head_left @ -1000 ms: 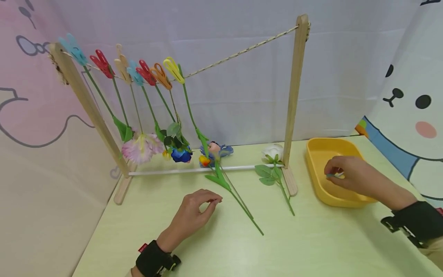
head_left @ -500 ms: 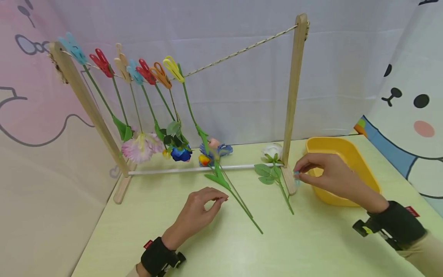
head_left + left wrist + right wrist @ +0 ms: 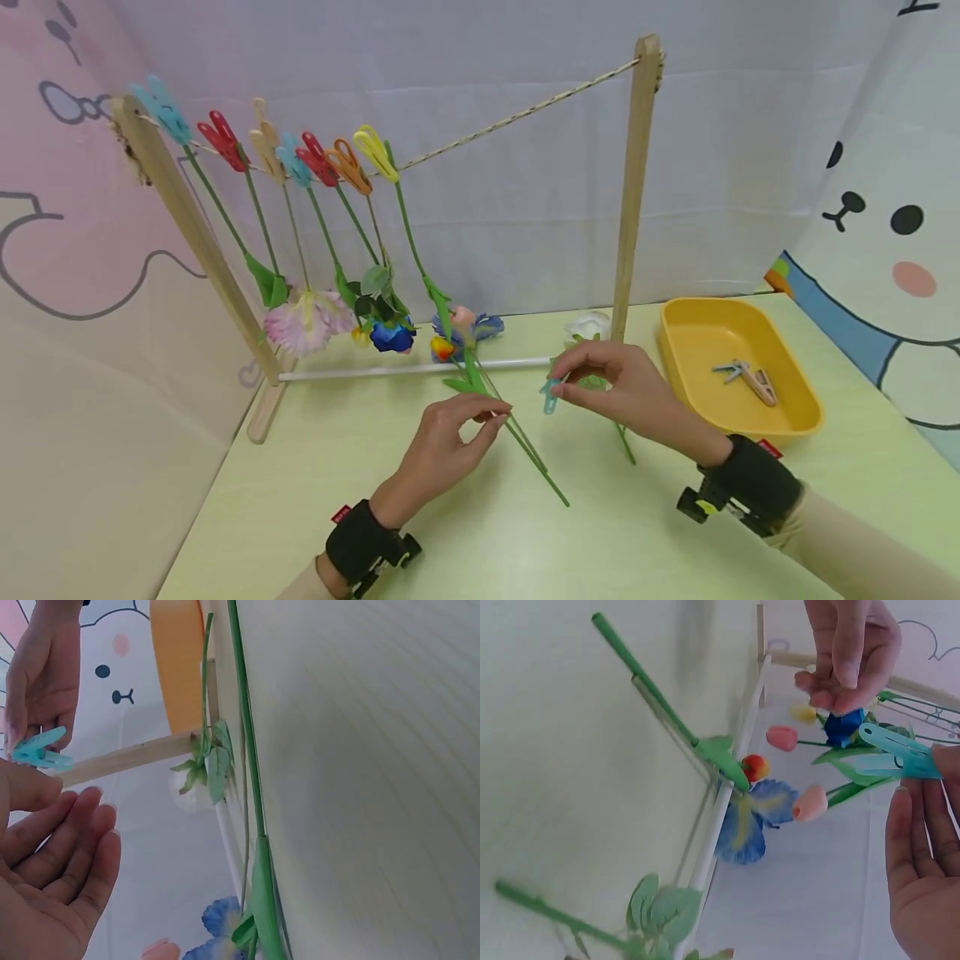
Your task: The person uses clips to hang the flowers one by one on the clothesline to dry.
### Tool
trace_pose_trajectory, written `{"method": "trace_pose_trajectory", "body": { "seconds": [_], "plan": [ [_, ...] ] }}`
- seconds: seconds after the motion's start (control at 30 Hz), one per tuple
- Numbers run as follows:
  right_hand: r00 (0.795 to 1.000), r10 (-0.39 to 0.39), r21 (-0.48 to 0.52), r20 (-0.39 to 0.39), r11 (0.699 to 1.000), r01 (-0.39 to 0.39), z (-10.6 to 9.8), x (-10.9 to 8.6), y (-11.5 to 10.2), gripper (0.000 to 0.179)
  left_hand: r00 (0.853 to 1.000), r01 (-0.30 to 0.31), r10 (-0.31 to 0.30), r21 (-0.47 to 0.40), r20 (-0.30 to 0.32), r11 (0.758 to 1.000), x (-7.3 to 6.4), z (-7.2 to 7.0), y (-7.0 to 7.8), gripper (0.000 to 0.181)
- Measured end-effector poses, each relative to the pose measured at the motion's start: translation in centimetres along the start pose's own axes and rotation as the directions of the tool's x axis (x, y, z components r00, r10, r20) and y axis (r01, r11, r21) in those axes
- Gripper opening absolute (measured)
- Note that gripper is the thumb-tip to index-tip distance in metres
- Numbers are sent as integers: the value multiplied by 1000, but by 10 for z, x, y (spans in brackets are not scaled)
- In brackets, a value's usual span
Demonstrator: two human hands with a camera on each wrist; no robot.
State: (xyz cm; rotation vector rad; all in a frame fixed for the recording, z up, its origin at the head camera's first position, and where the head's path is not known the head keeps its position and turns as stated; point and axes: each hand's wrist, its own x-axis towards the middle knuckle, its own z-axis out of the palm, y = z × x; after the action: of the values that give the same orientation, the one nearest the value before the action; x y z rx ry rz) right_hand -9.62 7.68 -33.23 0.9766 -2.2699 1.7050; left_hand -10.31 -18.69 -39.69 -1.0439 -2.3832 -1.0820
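My right hand pinches a light blue clothespin between thumb and fingertips, above the table in front of the white rose. The right wrist view shows the clothespin with its legs pointing left. To its left hovers my left hand, fingers loosely bent and holding nothing. Its fingertips overlap the green stem of a red-yellow tulip lying on the table. A blue iris lies by that tulip. The rose's stem is partly hidden behind my right hand.
A rope runs between two wooden posts, with a white rod low between them. Several flowers hang upside down from coloured clothespins on its left half. A yellow bin at right holds a tan clothespin and a bluish one.
My right hand has come out of the yellow bin with the light blue clothespin and moved left, across the rose. My left hand has shifted slightly right and up toward the tulip stem.
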Motion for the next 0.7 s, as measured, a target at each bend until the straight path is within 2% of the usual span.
{"method": "trace_pose_trajectory", "body": {
  "seconds": [0.17, 0.33, 0.53, 0.7],
  "plan": [
    [999, -50, 116, 12, 992, 48, 21, 6, 8, 15, 999, 37, -37, -37, -16, 999, 3, 3, 4, 28],
    [997, -83, 188, 1, 979, 82, 35, 8, 22, 16, 999, 8, -13, -84, -50, 996, 4, 3, 5, 34],
    [997, -72, 202, -25, 976, 76, 41, 6, 30, 15, 993, -26, 14, -96, -120, 995, 0, -2, 3, 35],
    [997, -57, 176, -45, 982, 64, 39, 5, 36, 16, 983, -51, 36, -78, -178, 996, 1, -9, 3, 37]
  ]
}}
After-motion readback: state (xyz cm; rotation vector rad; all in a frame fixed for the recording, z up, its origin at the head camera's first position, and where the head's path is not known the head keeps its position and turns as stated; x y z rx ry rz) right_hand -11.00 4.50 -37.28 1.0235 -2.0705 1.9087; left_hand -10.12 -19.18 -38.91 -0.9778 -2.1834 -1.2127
